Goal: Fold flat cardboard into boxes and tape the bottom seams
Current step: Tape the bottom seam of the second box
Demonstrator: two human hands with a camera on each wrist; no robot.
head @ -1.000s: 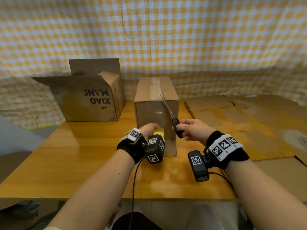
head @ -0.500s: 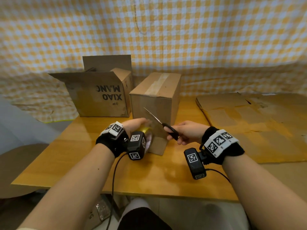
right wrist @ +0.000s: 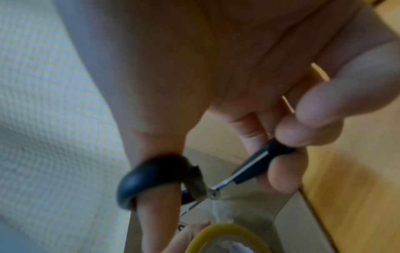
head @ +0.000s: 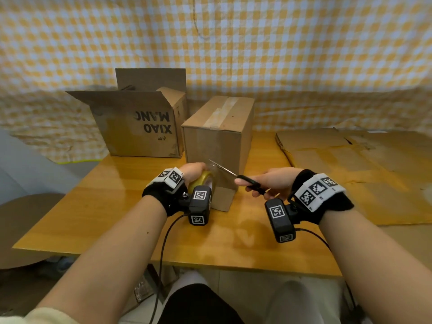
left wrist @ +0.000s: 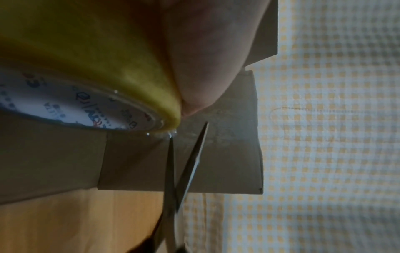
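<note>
scissors have swung down since a second ago: then the blades pointed up along the front face of the taped cardboard box, now they lie nearly level, blades parted, at the stretch of clear tape between the tape roll and the box's front face. the left wrist view shows the blades straddling that strip just off the roll. judged: seam strip is laid, the cut that frees the roll is in hand, not yet done.

right hand: thumb through one black loop, fingers curled round the other, handles spread. left hand: wrapped over the roll, holding it against the box's lower front.

the box stands near the middle of the table, a little toward the far edge, seam side up, a pale tape strip along its top. open printed box at the far left corner, flaps up. flat cardboard sheets cover the right edge.

materials: box is matte brown corrugated board, sharp-edged. tape is glossy, thin, crinkled at the cut. roll is yellowish with a white printed core. table is varnished wood, reflective.
</note>
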